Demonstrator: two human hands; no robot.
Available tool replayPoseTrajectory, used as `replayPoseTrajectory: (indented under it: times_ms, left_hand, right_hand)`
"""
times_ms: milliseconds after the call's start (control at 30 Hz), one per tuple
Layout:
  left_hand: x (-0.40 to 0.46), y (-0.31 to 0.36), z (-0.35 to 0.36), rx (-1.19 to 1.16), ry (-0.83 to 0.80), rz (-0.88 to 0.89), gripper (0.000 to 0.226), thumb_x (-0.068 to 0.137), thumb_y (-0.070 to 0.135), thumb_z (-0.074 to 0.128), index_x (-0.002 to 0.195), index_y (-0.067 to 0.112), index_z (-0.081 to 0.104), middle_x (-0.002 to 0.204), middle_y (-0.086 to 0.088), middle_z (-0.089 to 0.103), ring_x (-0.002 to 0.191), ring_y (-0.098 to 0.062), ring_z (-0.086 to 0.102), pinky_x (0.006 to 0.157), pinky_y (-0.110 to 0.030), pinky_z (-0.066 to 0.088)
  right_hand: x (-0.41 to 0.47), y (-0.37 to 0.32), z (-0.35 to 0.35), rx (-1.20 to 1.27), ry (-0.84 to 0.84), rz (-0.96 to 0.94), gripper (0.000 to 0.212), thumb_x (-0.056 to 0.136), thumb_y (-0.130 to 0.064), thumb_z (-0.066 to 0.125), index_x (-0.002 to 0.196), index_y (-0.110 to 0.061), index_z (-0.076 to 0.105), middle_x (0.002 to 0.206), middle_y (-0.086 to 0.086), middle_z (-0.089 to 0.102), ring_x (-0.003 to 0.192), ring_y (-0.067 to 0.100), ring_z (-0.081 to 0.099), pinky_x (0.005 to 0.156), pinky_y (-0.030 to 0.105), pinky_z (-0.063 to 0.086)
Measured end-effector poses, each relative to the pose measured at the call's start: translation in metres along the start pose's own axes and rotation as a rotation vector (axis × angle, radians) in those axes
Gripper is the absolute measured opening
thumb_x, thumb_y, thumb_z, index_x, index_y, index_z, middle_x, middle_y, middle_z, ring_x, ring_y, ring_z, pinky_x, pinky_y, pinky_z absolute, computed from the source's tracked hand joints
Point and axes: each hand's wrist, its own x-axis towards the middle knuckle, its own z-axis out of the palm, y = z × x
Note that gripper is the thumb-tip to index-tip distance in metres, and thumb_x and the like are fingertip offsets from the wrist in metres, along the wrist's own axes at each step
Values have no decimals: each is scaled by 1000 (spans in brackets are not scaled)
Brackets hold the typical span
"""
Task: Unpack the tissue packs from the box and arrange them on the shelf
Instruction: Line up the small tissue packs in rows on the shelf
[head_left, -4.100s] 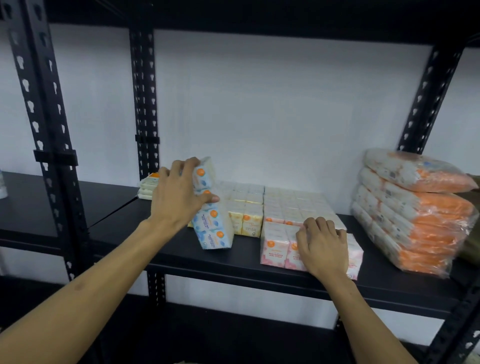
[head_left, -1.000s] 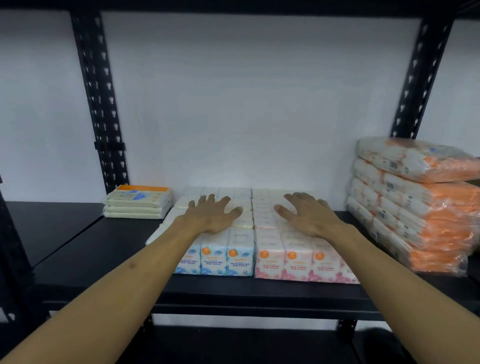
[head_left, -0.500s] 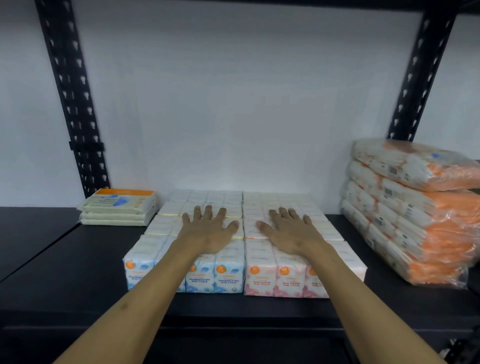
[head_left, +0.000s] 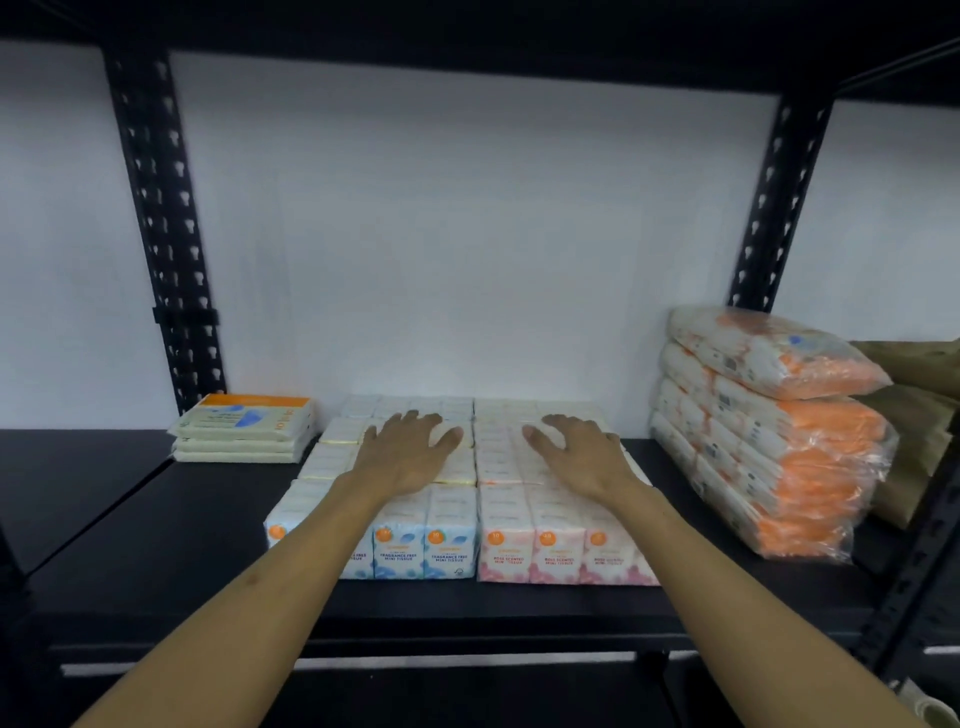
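Black metal shelf (head_left: 156, 545) against white wall (head_left: 467, 234), perforated uprights (head_left: 166, 234) left and right. Far right: stack of orange-white bagged packs (head_left: 769, 436), just beside the tissue block, not touching. Centre: tissue packs (head_left: 478, 540) in tight rows, blue-fronted left, pink-fronted right, flush to front edge. Back left: flat pack stack (head_left: 244, 428), near the block. Left hand (head_left: 410, 452) and right hand (head_left: 582, 452) palm-down on pack tops, fingers spread, gripping nothing. Forearms cover part of front row.

Both arms are reaching forward, left hand (head_left: 410, 453) and right hand (head_left: 581, 455) lying palm-down side by side, fingers spread and gripping nothing.
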Motion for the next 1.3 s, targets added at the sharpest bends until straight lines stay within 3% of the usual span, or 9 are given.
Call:
replayPoseTrajectory:
  times_ms: [200,333,467,567,667,900,1033,1133,1300]
  left_hand:
    - [-31,31,-12,-190,63,186,58,102,62,41,148,27,50,154,0,49,138,-23,47,111,-40,41]
    - [-62,61,-2,-296,49,348,49,101,58,48,139,27,56,146,0,55,129,-21,55,108,-42,45]
    - [-101,94,5,-333,1,498,45,101,53,52,138,30,56,144,6,56,120,-16,61,104,-43,49]
    - [-137,121,18,-360,-39,590,42,99,49,57,136,31,59,141,6,59,126,-17,56,107,-41,47]
    - [-181,150,38,-443,-81,665,38,97,41,64,132,29,63,135,5,64,120,-16,60,102,-32,47]
    - [-287,213,111,-569,-315,790,36,98,39,65,132,30,62,128,9,63,116,-9,59,97,-28,45]
    - [-343,256,158,-557,-499,861,34,98,39,65,131,32,62,119,14,62,110,-7,61,96,-29,50]
    - [-391,285,200,-511,-655,908,38,98,40,65,134,29,60,125,12,61,112,-8,62,90,-26,50]
    - [-456,317,272,-345,-950,976,44,97,36,67,138,25,57,130,5,60,112,-13,59,90,-29,49]
  right_hand:
    - [-51,24,-29,69,117,17,63,99,-62,44,144,-19,52,146,-2,55,133,21,51,114,47,37]
    - [-116,45,-45,99,180,61,50,99,-48,55,136,-14,58,125,-5,64,117,18,60,97,35,47]
    - [-187,66,-65,138,126,170,57,98,-47,59,145,-17,47,121,1,65,106,16,62,89,27,47]
    - [-249,78,-77,110,154,244,63,96,-52,59,149,-21,42,121,-2,65,105,14,62,91,30,50]
    - [-315,86,-80,139,234,296,62,95,-51,61,148,-22,44,117,-5,66,105,11,64,93,31,51]
    - [-478,110,-69,224,372,475,51,95,-49,63,138,-25,54,112,-12,71,103,2,65,90,27,52]
    - [-576,123,-44,276,421,654,46,97,-44,62,137,-24,54,111,-12,68,102,-3,63,83,16,51]
    - [-646,138,-12,360,450,805,40,96,-42,63,132,-26,55,107,-11,69,97,-6,64,77,10,49]
    - [-727,169,51,450,456,1033,38,94,-40,67,126,-22,60,99,-6,71,90,5,68,77,20,53]
